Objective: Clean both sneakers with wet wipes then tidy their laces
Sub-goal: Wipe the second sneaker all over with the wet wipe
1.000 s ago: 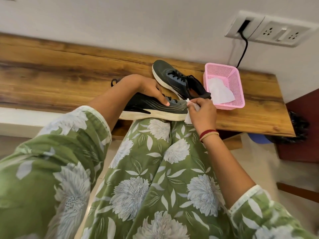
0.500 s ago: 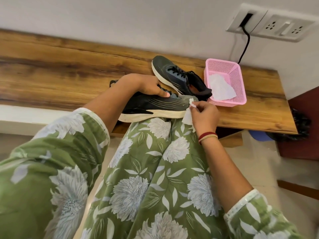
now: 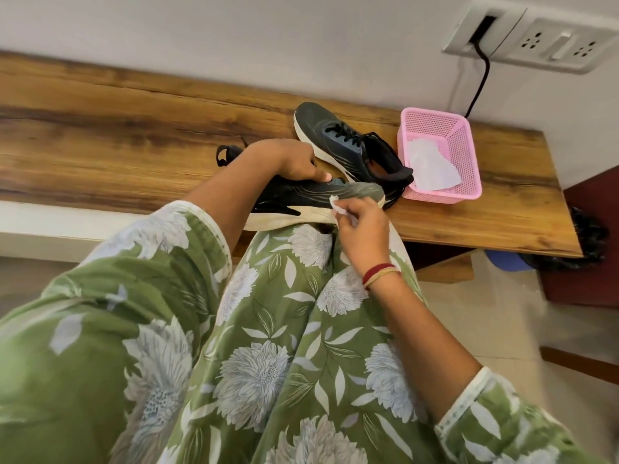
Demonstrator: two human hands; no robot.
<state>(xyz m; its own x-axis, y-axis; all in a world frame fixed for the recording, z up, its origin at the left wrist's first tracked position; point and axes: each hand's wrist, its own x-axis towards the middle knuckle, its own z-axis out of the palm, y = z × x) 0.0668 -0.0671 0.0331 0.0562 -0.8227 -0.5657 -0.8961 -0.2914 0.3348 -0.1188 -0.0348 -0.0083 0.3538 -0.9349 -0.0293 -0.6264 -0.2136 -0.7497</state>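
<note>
A dark sneaker with a white sole (image 3: pixel 301 200) lies on its side across my lap at the bench's front edge. My left hand (image 3: pixel 291 160) grips its upper from above. My right hand (image 3: pixel 360 226) pinches a crumpled white wet wipe (image 3: pixel 336 204) against the sneaker's side near the toe, just above the sole. The second dark sneaker (image 3: pixel 348 145) lies on the wooden bench (image 3: pixel 134 128) behind, its black laces loose.
A pink mesh basket (image 3: pixel 462 152) holding a white wipe stands right of the second sneaker. A wall socket panel (image 3: pixel 536 38) with a black cable hangs above it. My green floral clothing fills the foreground. Dark furniture stands at the far right.
My right hand has slid the wipe from the toe tip back along the sneaker's side. My left hand keeps its hold.
</note>
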